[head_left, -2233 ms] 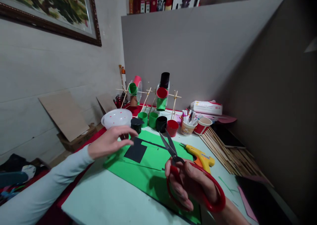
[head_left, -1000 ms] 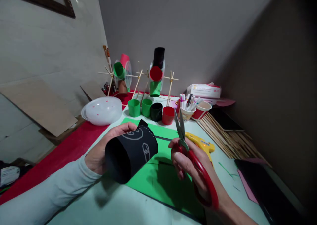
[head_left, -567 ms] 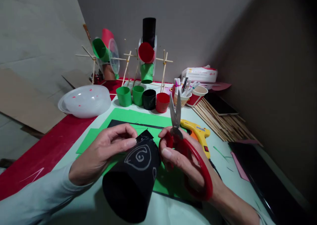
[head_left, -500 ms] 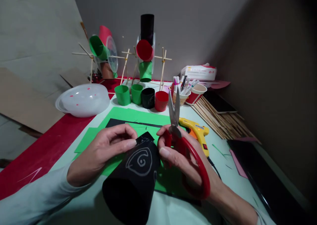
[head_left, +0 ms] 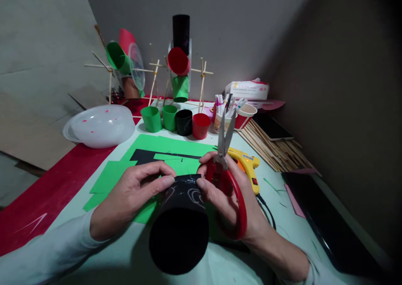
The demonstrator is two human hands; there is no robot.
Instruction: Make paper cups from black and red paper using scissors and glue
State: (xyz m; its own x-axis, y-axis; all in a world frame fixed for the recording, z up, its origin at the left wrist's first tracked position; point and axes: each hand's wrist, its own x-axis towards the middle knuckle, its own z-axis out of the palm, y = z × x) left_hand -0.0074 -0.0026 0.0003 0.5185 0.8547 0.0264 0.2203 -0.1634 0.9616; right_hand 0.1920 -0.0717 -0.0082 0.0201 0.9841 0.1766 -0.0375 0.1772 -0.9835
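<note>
I hold a rolled black paper tube [head_left: 180, 230] with white spiral marks, its open end facing me, above the pale green table [head_left: 125, 260]. My left hand [head_left: 135, 191] pinches the tube's far edge with thumb and fingers. My right hand [head_left: 229, 197] is closed around red-handled scissors [head_left: 226, 168], blades slightly apart and pointing up and away, while its thumb presses the tube's far rim. Green paper sheets [head_left: 169, 149] with black strips lie under the hands.
A yellow glue gun [head_left: 246, 163] lies right of the scissors. Green, black and red paper cups [head_left: 171, 119] stand in a row behind. A stick frame with cups [head_left: 179, 67], a white bowl [head_left: 100, 126], a pen cup [head_left: 222, 115] and bamboo sticks [head_left: 273, 149] fill the back.
My left hand picked the black tube off the table and brought it toward me. Its open end turned to face me, and my right hand with the scissors closed in on its rim.
</note>
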